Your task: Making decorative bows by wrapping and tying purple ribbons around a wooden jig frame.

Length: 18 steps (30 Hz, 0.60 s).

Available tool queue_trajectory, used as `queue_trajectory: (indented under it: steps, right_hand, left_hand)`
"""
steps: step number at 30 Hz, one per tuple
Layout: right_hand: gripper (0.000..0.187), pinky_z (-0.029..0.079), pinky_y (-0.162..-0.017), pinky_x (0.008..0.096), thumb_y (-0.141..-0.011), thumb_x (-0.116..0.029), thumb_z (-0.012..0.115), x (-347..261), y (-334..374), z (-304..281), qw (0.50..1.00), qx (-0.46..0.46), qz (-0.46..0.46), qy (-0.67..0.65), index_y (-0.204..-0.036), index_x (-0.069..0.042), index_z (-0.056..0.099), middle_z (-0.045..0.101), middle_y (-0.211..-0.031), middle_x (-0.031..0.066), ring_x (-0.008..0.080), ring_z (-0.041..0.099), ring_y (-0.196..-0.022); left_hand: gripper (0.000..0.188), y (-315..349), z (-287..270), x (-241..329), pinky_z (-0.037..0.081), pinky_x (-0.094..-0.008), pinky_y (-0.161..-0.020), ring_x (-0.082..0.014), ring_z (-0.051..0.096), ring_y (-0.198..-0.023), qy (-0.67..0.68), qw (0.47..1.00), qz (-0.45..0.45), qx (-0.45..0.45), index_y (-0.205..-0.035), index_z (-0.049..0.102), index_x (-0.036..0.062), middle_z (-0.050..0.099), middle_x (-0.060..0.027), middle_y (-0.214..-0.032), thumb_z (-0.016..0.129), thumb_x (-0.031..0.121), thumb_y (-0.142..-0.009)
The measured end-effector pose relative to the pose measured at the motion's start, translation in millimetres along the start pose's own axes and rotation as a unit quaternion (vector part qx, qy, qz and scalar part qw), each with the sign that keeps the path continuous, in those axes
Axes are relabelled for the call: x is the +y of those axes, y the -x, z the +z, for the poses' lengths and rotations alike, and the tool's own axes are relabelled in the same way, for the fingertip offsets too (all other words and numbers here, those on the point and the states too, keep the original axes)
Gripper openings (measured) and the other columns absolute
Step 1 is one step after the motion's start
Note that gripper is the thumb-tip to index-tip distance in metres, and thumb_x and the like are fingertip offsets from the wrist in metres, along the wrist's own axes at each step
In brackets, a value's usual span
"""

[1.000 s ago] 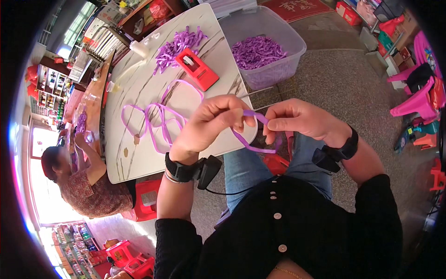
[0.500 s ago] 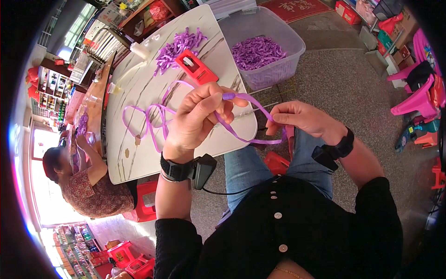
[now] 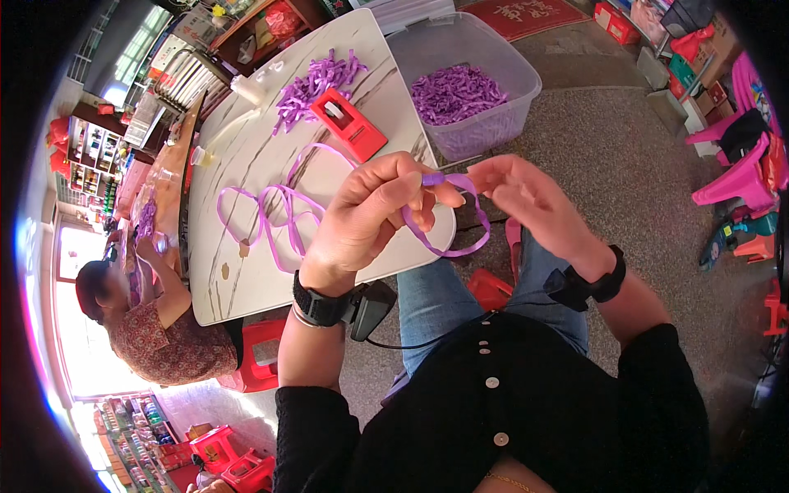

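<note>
My left hand [image 3: 362, 214] is raised over the table's near right corner, its fingers closed on a purple ribbon [image 3: 433, 178] wound into a small flat roll at the fingertips. Below that roll the ribbon makes a hanging loop, and a longer length trails in loose curls across the marble-patterned table [image 3: 246, 287]. My right hand [image 3: 534, 201] is beside the roll, fingers stretched out and slightly blurred, with the ribbon loop hanging just left of it. Whether its fingertips touch the ribbon I cannot tell. A red dispenser-like box [image 3: 362, 138] sits just beyond my left hand.
Folded purple ribbon pieces [image 3: 316, 86] are heaped at the table's far side. Right of the table stands a clear plastic bin [image 3: 485, 135] holding many more. A person [image 3: 173, 341] works at a wooden table on the left. Pink plastic stools [image 3: 740, 185] are at the right.
My right hand has let go of the ribbon and moved up and left toward the roll. My left hand has shifted slightly right. The ribbon's free part now curves into a rounder loop.
</note>
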State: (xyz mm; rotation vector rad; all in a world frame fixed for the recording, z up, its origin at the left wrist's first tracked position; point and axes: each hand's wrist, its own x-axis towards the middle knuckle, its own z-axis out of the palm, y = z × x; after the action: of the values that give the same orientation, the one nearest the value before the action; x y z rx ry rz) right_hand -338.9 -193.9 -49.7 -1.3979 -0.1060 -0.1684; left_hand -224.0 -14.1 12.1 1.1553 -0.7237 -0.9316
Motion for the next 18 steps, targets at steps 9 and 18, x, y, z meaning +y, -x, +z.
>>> queue_trajectory:
  steps: [9,18]
  right_hand:
    - [0.022,0.043,-0.082,0.0249,-0.083,-0.003,0.052,22,8,-1,0.993,-0.035,0.114,0.013,-0.105,0.001,0.050,0.058,-0.099,0.0066,0.0116,0.055,-0.093]
    - [0.018,0.042,-0.072,0.0216,-0.086,-0.012,0.050,15,9,-5,0.975,-0.132,0.175,-0.044,-0.095,0.002,0.056,0.062,-0.083,0.0060,0.0094,0.057,-0.078]
  left_hand:
    - [0.018,-2,-9,-2,0.044,-0.0225,-0.065,-0.0097,0.051,-0.063,0.082,0.996,0.017,0.023,-0.077,0.048,0.0051,0.059,-0.0182,-0.096,0.041,0.016,-0.090]
    - [0.017,4,-24,-3,0.044,-0.0263,-0.064,-0.0121,0.049,-0.064,0.097,0.992,0.023,0.080,-0.076,0.048,0.0049,0.059,-0.0186,-0.092,0.041,0.015,-0.089]
